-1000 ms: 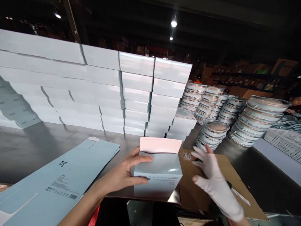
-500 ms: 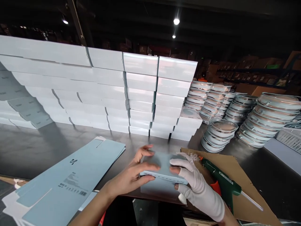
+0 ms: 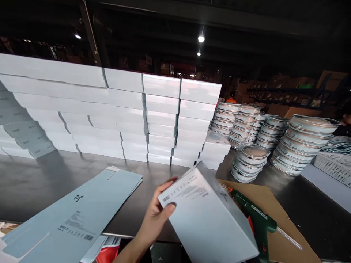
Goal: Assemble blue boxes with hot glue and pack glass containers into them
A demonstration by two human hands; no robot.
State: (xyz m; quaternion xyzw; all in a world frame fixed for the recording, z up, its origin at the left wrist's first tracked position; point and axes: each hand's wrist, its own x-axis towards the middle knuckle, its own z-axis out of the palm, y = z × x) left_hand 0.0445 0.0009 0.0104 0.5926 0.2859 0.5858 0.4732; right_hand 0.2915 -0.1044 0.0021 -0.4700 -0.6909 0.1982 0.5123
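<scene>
My left hand (image 3: 155, 219) grips one corner of a pale blue carton (image 3: 203, 219), its thumb on the printed face and its fingers behind the edge. The carton is tilted up, with small print and a barcode towards me. My right hand does not show; the carton may be hiding it. On the left lie flat, unfolded pale blue cartons (image 3: 109, 197) with a dark logo. Right of the held carton, a green hot glue gun (image 3: 256, 213) with a clear glue stick in its rear rests on a cardboard sheet (image 3: 287, 233), partly covered by the carton.
A wall of stacked white boxes (image 3: 161, 109) stands along the back of the metal table (image 3: 82, 170). To the right rise several stacks of round lidded glass containers (image 3: 251, 160). A white perforated basket (image 3: 333, 166) sits at the far right.
The carton has been lifted from the table edge and tilted up, turning its printed side towards me. My left hand has shifted to its corner. The gloved right hand has gone out of sight.
</scene>
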